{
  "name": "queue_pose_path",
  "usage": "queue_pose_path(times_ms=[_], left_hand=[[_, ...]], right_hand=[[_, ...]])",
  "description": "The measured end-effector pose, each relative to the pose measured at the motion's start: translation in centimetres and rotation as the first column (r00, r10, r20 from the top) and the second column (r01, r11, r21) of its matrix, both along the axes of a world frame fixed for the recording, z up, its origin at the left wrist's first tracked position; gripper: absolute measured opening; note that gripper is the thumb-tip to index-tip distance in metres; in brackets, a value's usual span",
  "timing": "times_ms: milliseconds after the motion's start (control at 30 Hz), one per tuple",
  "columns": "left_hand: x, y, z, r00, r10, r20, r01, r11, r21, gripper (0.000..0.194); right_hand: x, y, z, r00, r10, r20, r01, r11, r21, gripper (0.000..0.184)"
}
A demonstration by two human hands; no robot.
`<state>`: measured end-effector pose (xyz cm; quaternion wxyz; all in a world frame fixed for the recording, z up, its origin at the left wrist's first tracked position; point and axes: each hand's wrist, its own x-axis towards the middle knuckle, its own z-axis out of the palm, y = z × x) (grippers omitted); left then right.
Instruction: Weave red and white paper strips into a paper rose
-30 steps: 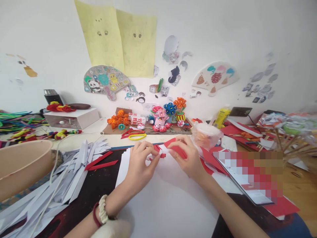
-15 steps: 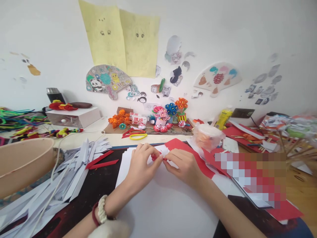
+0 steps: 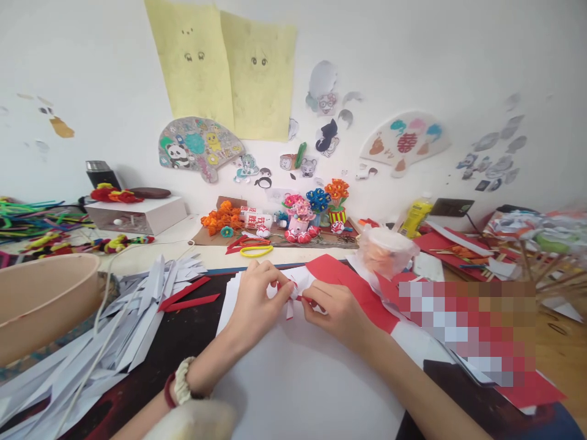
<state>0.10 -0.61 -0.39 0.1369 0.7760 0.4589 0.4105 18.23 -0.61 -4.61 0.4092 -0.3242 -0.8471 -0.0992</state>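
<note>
Between my fingertips is a small folded piece of red and white paper strips (image 3: 290,310), with a white end hanging down. My left hand (image 3: 261,299) pinches its left side between thumb and index finger. From the right, my right hand (image 3: 337,311) pinches a red strip of the same piece. Part of the folded paper is hidden behind my fingers. Both hands are above a stack of white paper (image 3: 316,379). A red paper sheet (image 3: 351,284) lies just behind my right hand.
Loose white paper strips (image 3: 132,330) and two red strips (image 3: 192,304) lie at left beside a beige tub (image 3: 50,299). A lidded plastic cup (image 3: 385,247), a pixelated tablet-like object (image 3: 477,376) and red paper are at right. Handmade flowers (image 3: 300,214) and yellow-handled scissors (image 3: 255,250) stand or lie behind.
My fingers have shifted around the folded paper. My right hand has moved lower and pulls in a red strip's side, and a white end now hangs below.
</note>
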Motion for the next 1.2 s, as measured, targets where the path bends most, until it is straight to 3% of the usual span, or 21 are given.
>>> queue_pose_path(times_ms=[433,600,667,733,867,1033,1200], left_hand=[[-0.4,0.6,-0.1,0.999,0.02,-0.031,-0.019,0.999,0.036,0.021],[-0.7,0.9,-0.3,0.993,0.028,-0.115,-0.026,1.0,0.015,0.019],[-1.1,0.8,-0.2,0.986,-0.001,-0.164,0.009,0.999,0.05,0.017],[-1.6,0.7,-0.1,0.972,-0.092,-0.215,0.119,0.986,0.116,0.013],[-1.9,0.6,-0.2,0.894,-0.197,-0.402,0.284,0.944,0.17,0.013],[-1.5,0.8,-0.8,0.881,-0.128,-0.456,0.274,0.924,0.268,0.01],[-1.6,0.9,-0.9,0.882,-0.084,-0.464,0.261,0.907,0.332,0.014]], right_hand=[[-0.2,-0.2,0.0,0.999,-0.029,-0.045,0.028,0.999,-0.024,0.021],[0.2,0.0,-0.1,0.996,-0.063,-0.069,0.05,0.985,-0.166,0.018],[0.4,0.1,0.0,0.99,-0.115,-0.08,0.092,0.964,-0.25,0.018],[0.6,0.3,0.2,0.98,-0.177,-0.087,0.143,0.941,-0.307,0.018],[0.9,0.6,0.3,0.969,-0.218,-0.115,0.162,0.915,-0.369,0.016],[0.8,0.4,0.6,0.974,-0.216,-0.076,0.179,0.926,-0.332,0.015],[0.9,-0.1,1.5,0.976,-0.146,-0.163,0.125,0.984,-0.128,0.01]])
